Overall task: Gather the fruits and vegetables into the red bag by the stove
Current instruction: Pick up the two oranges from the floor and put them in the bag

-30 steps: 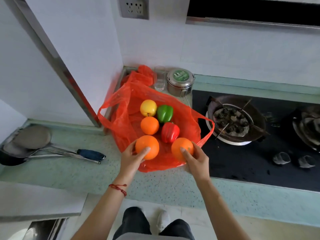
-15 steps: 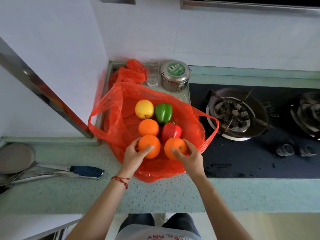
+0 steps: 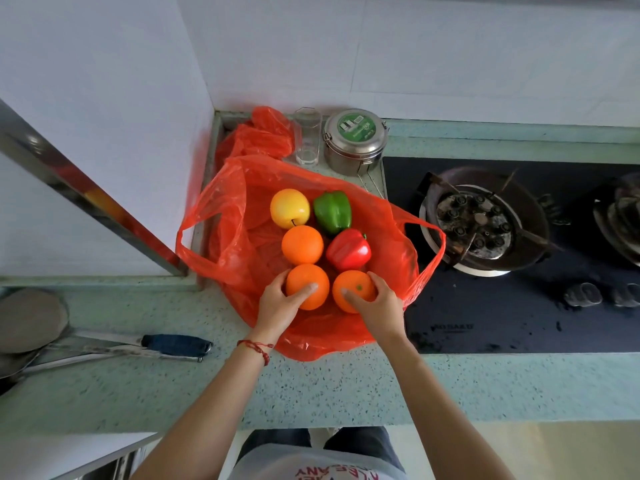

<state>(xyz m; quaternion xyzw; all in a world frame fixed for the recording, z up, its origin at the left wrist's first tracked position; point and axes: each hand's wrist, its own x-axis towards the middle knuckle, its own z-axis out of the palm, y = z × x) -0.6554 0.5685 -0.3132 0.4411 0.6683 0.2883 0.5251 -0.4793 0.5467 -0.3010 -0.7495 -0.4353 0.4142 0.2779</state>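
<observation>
A red plastic bag (image 3: pixel 242 209) lies spread open on the counter left of the stove. On it rest a yellow apple (image 3: pixel 289 208), a green pepper (image 3: pixel 332 212), an orange (image 3: pixel 302 244) and a red pepper (image 3: pixel 348 253). My left hand (image 3: pixel 280 308) grips a second orange (image 3: pixel 310 289) at the bag's near side. My right hand (image 3: pixel 379 306) grips a third orange (image 3: pixel 353 291) beside it. Both held oranges sit low over the bag; whether they touch it I cannot tell.
A steel lidded tin (image 3: pixel 355 140) and a clear glass (image 3: pixel 307 140) stand behind the bag. The gas burner (image 3: pixel 479 220) on the black hob is to the right. A blue-handled knife (image 3: pixel 173 344) and pan (image 3: pixel 27 320) lie on the left counter. A wall corner stands left.
Both hands have carried their oranges a little further onto the bag, closer to the other fruit. The camera has tilted down and come nearer the counter.
</observation>
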